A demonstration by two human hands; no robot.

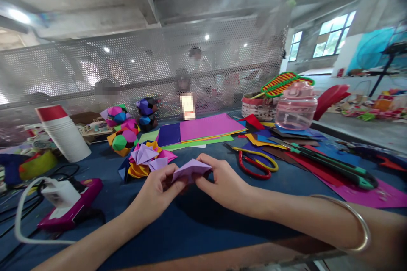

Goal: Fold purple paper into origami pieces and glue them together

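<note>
Here, each hand (159,187) (224,186) pinches lilac paper (192,168).

My folded paper (192,167) is lilac, my counter (190,239) dark blue; the scissors (251,151) have red and yellow handles, the utility knife (341,166) green and black, the paper cups (65,136) white (red-topped, I see).

Blue table (197,230) bearing cups (66,136), power strip (65,220).
</note>
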